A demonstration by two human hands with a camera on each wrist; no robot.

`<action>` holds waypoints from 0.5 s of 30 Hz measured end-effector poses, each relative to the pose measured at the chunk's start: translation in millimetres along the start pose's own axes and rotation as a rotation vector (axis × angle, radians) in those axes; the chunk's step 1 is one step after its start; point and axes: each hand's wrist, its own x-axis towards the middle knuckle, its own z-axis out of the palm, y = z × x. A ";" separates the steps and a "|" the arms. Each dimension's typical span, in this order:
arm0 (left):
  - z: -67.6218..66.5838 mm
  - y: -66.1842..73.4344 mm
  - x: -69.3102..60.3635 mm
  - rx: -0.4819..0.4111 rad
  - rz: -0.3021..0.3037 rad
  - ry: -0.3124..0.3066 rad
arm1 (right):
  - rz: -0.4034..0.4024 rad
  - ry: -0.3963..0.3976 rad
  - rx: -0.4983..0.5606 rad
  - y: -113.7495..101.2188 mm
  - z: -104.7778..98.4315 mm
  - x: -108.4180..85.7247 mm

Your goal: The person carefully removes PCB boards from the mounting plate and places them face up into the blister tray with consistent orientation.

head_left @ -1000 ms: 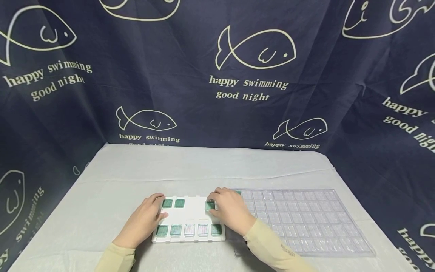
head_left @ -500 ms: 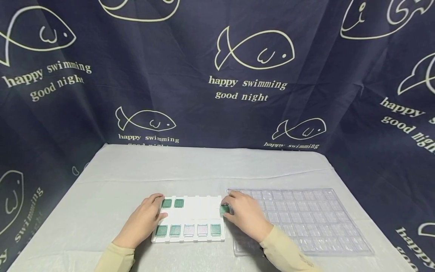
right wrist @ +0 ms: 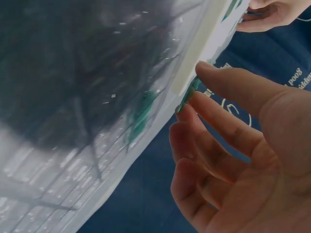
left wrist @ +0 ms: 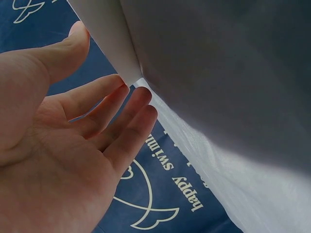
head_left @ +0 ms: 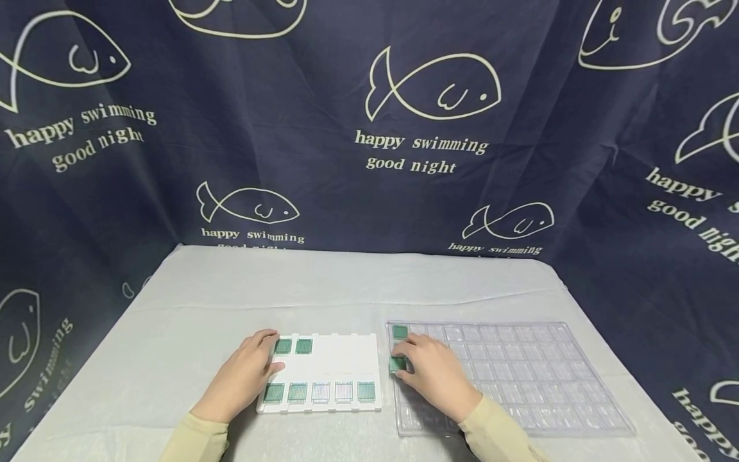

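My right hand (head_left: 435,372) pinches a small green circuit board (head_left: 396,365) between thumb and fingers, over the left column of a clear plastic tray (head_left: 603,385) with many compartments. The right wrist view shows this board (right wrist: 187,97) edge-on at the fingertips. Another green board (head_left: 399,332) lies in the clear tray's far left compartment. My left hand (head_left: 237,375) rests its fingers and thumb against the left edge of a white holder (head_left: 340,360). Two green boards (head_left: 303,346) sit in the holder's far row. Several green and pale boards (head_left: 320,392) fill its near row.
Both trays lie on a table with a whitish cloth (head_left: 358,276), a narrow gap between them. A dark blue curtain (head_left: 323,109) with fish drawings hangs behind and at both sides.
My right hand has carried the green board rightward from the white holder's far right end to above the clear tray. My left hand has stayed at the holder's left edge.
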 end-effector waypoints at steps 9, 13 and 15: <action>1.9 -1.3 0.0 0.002 0.002 -0.003 | 0.014 0.001 -0.004 7.0 2.9 -8.2; 2.7 -1.8 0.2 0.005 0.002 0.000 | 0.014 -0.012 0.012 8.5 2.8 -9.9; 2.8 -1.6 0.5 0.005 0.003 0.002 | 0.021 -0.028 0.023 9.5 3.3 -10.4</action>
